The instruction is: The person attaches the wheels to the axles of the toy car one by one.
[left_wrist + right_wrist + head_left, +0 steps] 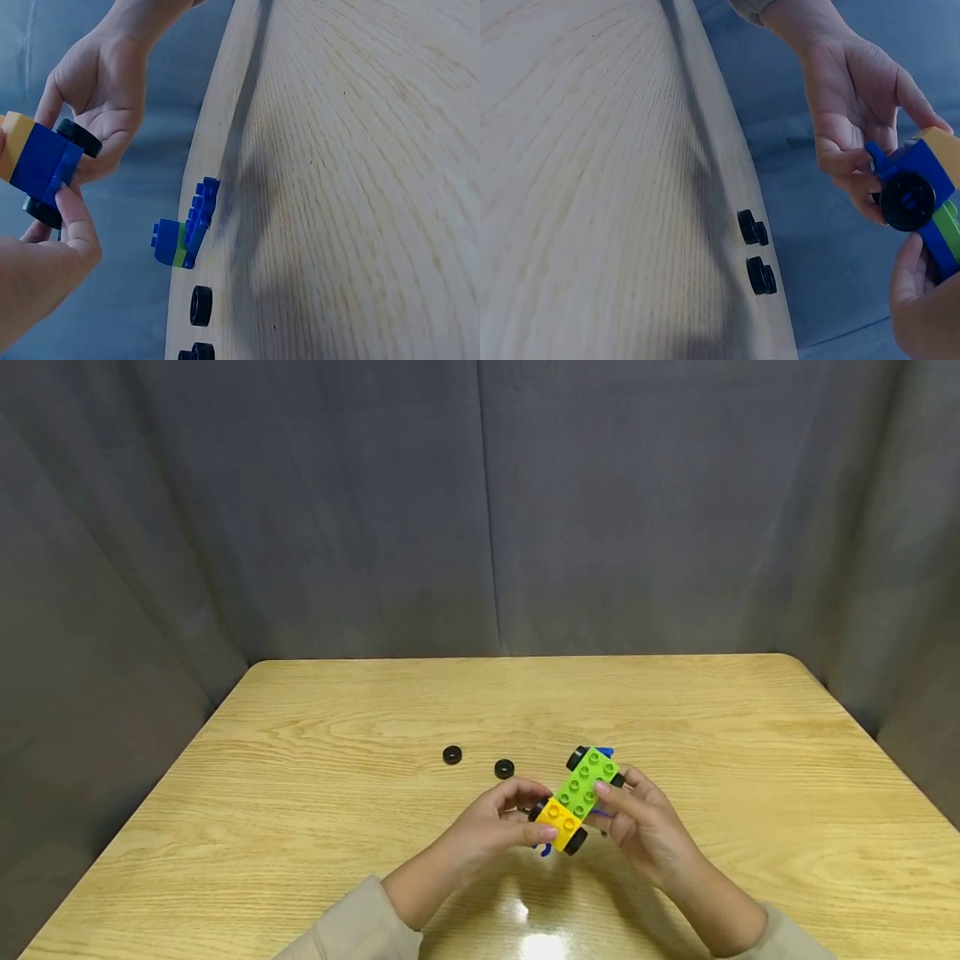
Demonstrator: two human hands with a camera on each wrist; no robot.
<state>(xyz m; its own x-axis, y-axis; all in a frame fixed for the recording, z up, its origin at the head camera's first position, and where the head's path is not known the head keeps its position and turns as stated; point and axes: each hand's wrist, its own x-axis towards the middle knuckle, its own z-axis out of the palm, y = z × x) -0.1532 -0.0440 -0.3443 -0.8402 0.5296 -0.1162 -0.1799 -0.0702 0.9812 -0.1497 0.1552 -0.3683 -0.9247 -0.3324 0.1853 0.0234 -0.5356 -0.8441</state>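
Observation:
Both hands hold a toy car built of blocks, above the table. The car [573, 792] has green studded bricks, a yellow brick [551, 815] and black wheels [576, 842]; its blue underside [39, 161] shows in the left wrist view. My left hand [483, 828] grips the yellow end, thumb on top. My right hand [654, 827] pinches the green part, thumb on its studs and fingers beneath. A blue hook [880, 157] juts from the car by a wheel [907, 201] in the right wrist view.
Two black wheels [452, 755] lie on the wooden table [330, 760], left of the car. The left wrist view shows a blue and green block piece [196, 225] on the table near the wheels. A grey curtain [360, 510] hangs behind and at both sides.

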